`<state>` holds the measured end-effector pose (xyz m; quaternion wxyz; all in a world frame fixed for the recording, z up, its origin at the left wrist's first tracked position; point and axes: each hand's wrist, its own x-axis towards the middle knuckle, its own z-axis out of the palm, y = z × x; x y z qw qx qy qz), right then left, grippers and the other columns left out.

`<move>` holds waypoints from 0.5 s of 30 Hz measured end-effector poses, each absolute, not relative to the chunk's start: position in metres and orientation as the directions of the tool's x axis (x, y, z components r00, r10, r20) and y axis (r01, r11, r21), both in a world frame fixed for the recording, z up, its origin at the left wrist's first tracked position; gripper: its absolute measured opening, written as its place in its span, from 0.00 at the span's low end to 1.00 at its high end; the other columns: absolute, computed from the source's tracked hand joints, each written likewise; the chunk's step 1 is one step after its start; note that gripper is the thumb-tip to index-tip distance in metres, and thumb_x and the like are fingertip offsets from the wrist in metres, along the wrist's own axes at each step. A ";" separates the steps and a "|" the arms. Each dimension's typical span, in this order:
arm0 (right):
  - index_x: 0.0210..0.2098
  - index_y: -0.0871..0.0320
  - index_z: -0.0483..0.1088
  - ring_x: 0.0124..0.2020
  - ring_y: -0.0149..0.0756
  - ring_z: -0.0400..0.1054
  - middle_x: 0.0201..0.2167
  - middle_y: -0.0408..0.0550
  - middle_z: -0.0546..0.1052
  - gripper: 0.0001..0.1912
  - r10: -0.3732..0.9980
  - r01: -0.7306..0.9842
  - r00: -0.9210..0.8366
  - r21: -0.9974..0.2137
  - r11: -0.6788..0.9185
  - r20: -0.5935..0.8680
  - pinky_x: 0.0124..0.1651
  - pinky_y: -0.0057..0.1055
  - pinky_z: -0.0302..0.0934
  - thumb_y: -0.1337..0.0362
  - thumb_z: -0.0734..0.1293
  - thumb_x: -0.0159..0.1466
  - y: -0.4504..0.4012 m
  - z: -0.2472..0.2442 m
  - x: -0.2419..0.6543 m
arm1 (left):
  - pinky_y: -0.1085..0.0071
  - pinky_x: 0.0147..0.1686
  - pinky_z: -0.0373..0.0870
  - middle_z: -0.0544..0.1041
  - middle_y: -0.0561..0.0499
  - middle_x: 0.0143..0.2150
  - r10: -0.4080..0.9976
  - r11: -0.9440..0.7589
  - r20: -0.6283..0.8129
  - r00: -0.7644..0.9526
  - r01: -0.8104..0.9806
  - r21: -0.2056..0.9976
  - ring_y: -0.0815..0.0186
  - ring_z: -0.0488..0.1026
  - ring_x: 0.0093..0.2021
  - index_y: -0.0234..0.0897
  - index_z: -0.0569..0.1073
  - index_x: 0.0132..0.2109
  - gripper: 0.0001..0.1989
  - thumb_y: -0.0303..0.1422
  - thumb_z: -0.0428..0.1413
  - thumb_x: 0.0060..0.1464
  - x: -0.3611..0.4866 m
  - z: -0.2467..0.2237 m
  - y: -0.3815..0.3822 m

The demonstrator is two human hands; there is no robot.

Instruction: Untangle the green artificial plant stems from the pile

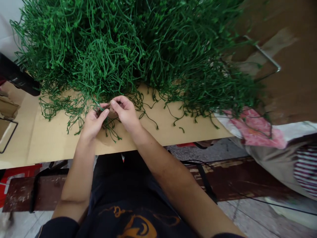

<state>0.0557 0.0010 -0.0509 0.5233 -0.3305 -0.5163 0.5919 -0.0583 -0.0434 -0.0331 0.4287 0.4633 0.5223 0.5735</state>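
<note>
A small brown piece [112, 113] with thin green plastic sprigs [109, 127] trailing from it sits pinched between both hands at the near edge of the cardboard-covered table [160, 129]. The left hand [94, 121] and right hand [125, 110] close fingertips on it. Behind them rises a big heap of green artificial stems [138, 49].

A tan cardboard-covered table [49, 142] fills the middle. Beneath it runs a dark wooden bench [247, 178] over a grey concrete floor [247, 215] (worn and dusty). A brown wall [297, 66] rises at right.
</note>
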 end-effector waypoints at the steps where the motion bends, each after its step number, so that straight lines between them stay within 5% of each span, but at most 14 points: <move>1: 0.31 0.57 0.61 0.31 0.29 0.62 0.28 0.44 0.67 0.15 0.970 -0.223 -0.145 -0.962 0.160 0.195 0.37 0.31 0.60 0.52 0.65 0.56 -0.002 -0.049 0.058 | 0.75 0.35 0.67 0.74 0.55 0.26 0.962 -0.102 0.103 -0.253 0.018 0.995 0.73 0.70 0.29 0.35 0.74 0.31 0.16 0.42 0.64 0.39 -0.059 -0.034 -0.042; 4: 0.35 0.57 0.62 0.39 0.34 0.62 0.36 0.49 0.67 0.11 0.918 0.031 -0.002 -0.917 0.398 0.398 0.43 0.35 0.59 0.58 0.65 0.57 -0.016 -0.039 0.070 | 0.76 0.30 0.65 0.70 0.57 0.21 0.911 -0.149 0.160 -0.380 0.056 0.987 0.75 0.66 0.24 0.35 0.71 0.26 0.14 0.42 0.62 0.43 -0.063 -0.035 -0.041; 7: 0.31 0.58 0.64 0.39 0.36 0.62 0.32 0.48 0.68 0.09 0.838 0.180 -0.219 -0.824 0.537 0.499 0.44 0.36 0.57 0.58 0.64 0.58 -0.033 -0.031 0.077 | 0.75 0.28 0.63 0.69 0.57 0.21 0.875 -0.193 0.200 -0.441 0.061 0.979 0.75 0.64 0.22 0.36 0.70 0.27 0.14 0.41 0.61 0.44 -0.064 -0.033 -0.040; 11: 0.26 0.59 0.64 0.31 0.34 0.60 0.27 0.46 0.67 0.12 0.773 0.281 -0.498 -0.771 0.572 0.392 0.38 0.34 0.55 0.57 0.67 0.56 -0.042 -0.033 0.071 | 0.75 0.29 0.64 0.68 0.57 0.21 0.863 -0.205 0.216 -0.456 0.075 0.976 0.74 0.66 0.23 0.36 0.69 0.27 0.13 0.41 0.61 0.45 -0.061 -0.032 -0.040; 15: 0.24 0.59 0.62 0.28 0.30 0.57 0.24 0.44 0.64 0.09 0.799 0.218 -0.511 -0.851 0.478 0.317 0.34 0.30 0.53 0.65 0.62 0.60 -0.036 -0.038 0.069 | 0.75 0.31 0.65 0.70 0.57 0.23 0.866 -0.206 0.208 -0.454 0.054 0.977 0.74 0.67 0.26 0.36 0.70 0.29 0.12 0.39 0.62 0.44 -0.062 -0.032 -0.042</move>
